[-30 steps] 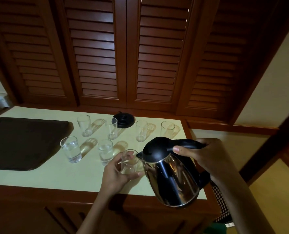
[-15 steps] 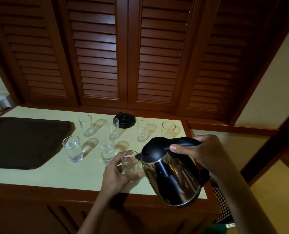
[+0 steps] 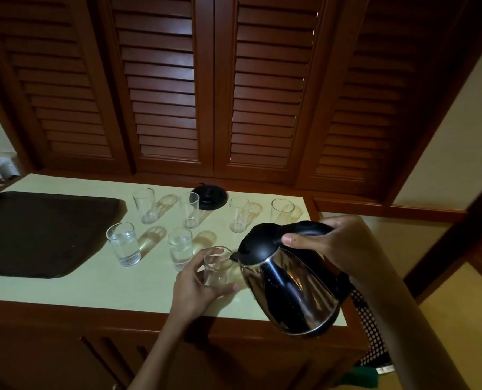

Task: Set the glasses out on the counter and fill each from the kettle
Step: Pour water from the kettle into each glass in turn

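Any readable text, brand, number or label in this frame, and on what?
None can be read.
The kettle shows no legible brand.
The glasses and tray are plain.
The white items at far left are too small and blurred to tell.

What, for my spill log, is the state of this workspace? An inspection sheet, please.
Surface: pale counter, wooden edge; no spill seen.
Job's things: kettle tilted, spout over held glass; two front glasses hold water; back row of four looks empty.
Clutter: dark tray at left; black kettle base behind.
Grippers: left hand holds the glass; right hand grips kettle handle.
Cables: nothing seen.
Surroundings: louvred doors behind; mesh bin at right.
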